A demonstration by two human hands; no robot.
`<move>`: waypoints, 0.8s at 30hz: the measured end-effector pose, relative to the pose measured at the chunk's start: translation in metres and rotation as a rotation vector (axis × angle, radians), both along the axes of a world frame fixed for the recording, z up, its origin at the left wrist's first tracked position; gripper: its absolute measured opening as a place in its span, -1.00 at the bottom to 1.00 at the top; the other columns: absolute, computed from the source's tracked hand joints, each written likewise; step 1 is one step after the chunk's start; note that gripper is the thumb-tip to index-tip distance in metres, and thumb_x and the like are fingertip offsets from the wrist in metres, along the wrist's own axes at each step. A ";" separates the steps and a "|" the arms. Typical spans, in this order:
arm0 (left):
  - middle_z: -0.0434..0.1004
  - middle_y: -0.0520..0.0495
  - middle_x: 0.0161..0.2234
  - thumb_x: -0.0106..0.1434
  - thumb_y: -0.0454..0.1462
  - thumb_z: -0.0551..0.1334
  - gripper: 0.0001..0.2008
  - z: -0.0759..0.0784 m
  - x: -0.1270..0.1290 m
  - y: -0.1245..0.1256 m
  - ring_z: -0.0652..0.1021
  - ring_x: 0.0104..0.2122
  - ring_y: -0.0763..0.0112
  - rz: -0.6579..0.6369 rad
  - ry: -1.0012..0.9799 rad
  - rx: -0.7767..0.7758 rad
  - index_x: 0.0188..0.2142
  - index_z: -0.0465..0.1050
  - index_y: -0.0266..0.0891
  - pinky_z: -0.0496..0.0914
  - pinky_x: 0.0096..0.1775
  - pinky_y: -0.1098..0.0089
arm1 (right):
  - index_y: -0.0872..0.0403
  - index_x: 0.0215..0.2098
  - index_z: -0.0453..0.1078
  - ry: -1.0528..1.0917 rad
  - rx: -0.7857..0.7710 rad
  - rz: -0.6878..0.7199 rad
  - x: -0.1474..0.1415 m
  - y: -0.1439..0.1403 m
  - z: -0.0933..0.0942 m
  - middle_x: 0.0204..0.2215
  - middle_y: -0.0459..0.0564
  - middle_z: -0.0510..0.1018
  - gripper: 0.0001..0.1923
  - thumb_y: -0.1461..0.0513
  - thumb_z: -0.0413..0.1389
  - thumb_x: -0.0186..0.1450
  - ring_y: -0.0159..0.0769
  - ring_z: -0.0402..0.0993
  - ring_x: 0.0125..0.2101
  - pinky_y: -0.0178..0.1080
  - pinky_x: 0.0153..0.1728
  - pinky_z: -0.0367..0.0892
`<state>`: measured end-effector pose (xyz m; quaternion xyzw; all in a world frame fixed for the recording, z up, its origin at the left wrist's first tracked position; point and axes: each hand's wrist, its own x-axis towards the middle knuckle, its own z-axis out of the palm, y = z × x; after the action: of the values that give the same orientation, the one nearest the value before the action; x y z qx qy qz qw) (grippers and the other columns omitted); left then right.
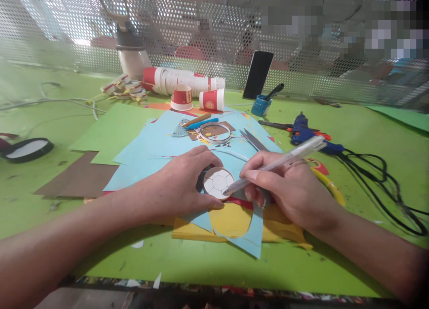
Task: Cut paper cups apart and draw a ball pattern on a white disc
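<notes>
the left hand (pixel 182 181) lies flat and open around a small white paper disc (pixel 218 182), with the thumb and fingers pressing at its edge to keep it from turning. the disc carries a drawn pattern of hexagons, like a football, and it lies on the light blue paper (pixel 157 144), near the front edge of the green surface (pixel 362 135). the right hand (pixel 284 188) is closed on a white pen (pixel 278 162), held as for writing, and the tip of the pen touches the right edge of the disc.

as i judge it, the step in hand is drawing the lines on the disc, and the pattern looks mostly made. the next move calls for a steady left hand, so the disc does not slip, and for short, light strokes of the pen that meet the lines already there.

just in front of the disc lies a yellow sheet (pixel 231 222) with a blue piece partly over it. behind the disc there is a roll of tape (pixel 216 133), farther behind it red and white paper cups (pixel 201 92), and to the right of the disc a blue glue gun (pixel 306 132) with a black cable (pixel 385 184).
</notes>
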<state>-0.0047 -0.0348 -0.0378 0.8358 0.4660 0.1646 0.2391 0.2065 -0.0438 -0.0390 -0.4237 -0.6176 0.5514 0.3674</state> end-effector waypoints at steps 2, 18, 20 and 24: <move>0.41 -0.05 -0.18 0.04 -0.11 0.37 -0.58 0.000 0.000 0.000 0.44 -0.21 0.24 0.000 0.002 0.002 -0.13 0.39 -0.20 0.34 -0.20 0.24 | 0.08 -0.45 0.38 -0.005 0.006 -0.002 0.000 0.000 0.000 -0.68 -0.15 0.50 -0.86 0.27 0.12 0.28 -0.46 0.39 -0.65 -0.41 -0.60 0.30; 0.41 -0.07 -0.15 0.04 -0.08 0.37 -0.57 0.000 0.000 0.002 0.44 -0.17 0.22 -0.017 0.000 0.014 -0.13 0.38 -0.20 0.35 -0.17 0.24 | 0.08 -0.48 0.37 -0.056 0.008 0.018 -0.002 0.000 0.003 -0.69 -0.15 0.49 -0.87 0.30 0.11 0.25 -0.47 0.38 -0.65 -0.41 -0.59 0.32; 0.40 -0.07 -0.15 0.05 -0.09 0.37 -0.57 0.000 0.000 0.002 0.44 -0.17 0.23 -0.015 0.002 0.018 -0.13 0.38 -0.19 0.35 -0.17 0.24 | 0.07 -0.49 0.36 -0.056 -0.001 0.019 -0.002 0.001 0.003 -0.69 -0.15 0.48 -0.87 0.29 0.11 0.24 -0.46 0.37 -0.66 -0.40 -0.59 0.32; 0.41 -0.06 -0.15 0.05 -0.09 0.36 -0.58 -0.001 0.000 0.001 0.45 -0.16 0.22 -0.012 0.001 0.028 -0.13 0.38 -0.17 0.36 -0.16 0.23 | 0.06 -0.50 0.35 -0.064 -0.028 0.024 -0.003 0.001 0.004 -0.71 -0.14 0.48 -0.87 0.27 0.11 0.22 -0.45 0.32 -0.68 -0.38 -0.62 0.30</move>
<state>-0.0051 -0.0340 -0.0387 0.8420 0.4586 0.1692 0.2282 0.2039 -0.0427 -0.0347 -0.4388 -0.6263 0.5506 0.3347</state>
